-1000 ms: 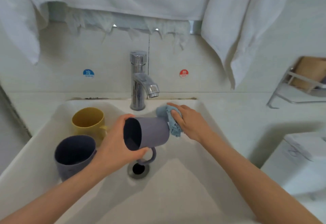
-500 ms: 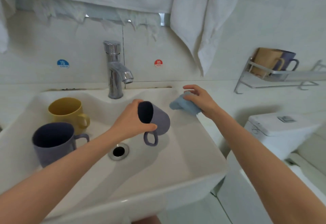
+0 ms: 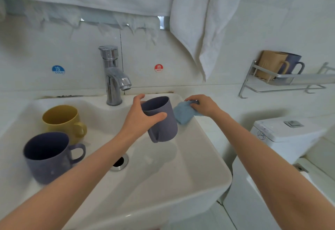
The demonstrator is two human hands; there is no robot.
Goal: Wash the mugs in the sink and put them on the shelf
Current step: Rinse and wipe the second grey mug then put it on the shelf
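Five mugs: three purple, the held purple mug (image 3: 163,121), the standing purple mug (image 3: 49,164) and the shelved purple mug (image 3: 291,63); one yellow mug (image 3: 63,122); one tan mug (image 3: 270,66). One blue cloth (image 3: 183,114), one chrome tap (image 3: 111,77), one sink (image 3: 208,166), one wall shelf (image 3: 299,77). Two round stickers: blue sticker (image 3: 58,69), red sticker (image 3: 158,68). Two hands: left hand (image 3: 139,119), right hand (image 3: 204,105).
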